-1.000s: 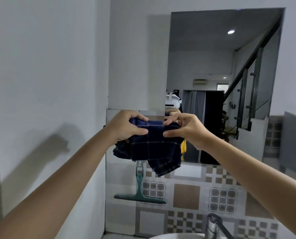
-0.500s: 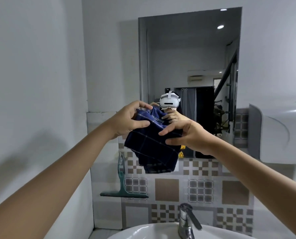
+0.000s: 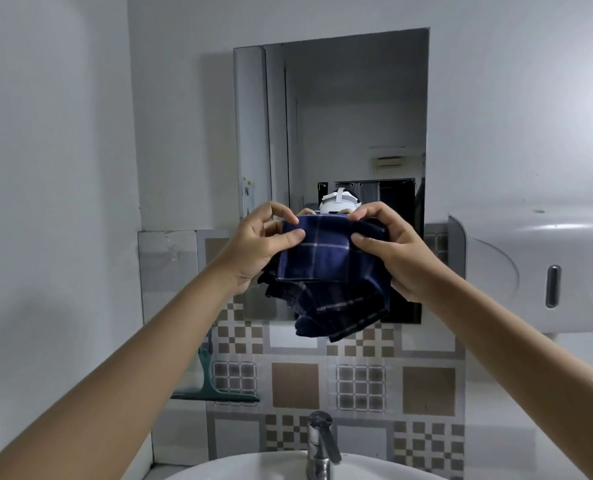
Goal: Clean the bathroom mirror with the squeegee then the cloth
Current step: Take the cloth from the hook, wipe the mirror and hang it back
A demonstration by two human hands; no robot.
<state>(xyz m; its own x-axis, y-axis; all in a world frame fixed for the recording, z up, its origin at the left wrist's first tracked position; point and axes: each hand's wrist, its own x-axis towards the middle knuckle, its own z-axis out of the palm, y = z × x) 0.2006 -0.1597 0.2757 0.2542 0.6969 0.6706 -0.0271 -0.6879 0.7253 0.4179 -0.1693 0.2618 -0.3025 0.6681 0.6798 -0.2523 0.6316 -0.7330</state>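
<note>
dispenser (image 3: 544, 271) crowds the mirror (image 3: 350, 116) on the right

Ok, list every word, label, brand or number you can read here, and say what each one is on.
None can be read.
Wall dispenser: no label or brand showing.
Small stickers reflected at the left edge of the mirror: too small and blurred to read.
Headset reflected in the mirror: no readable mark.
Cloth, squeegee and tap: no text visible.
</note>
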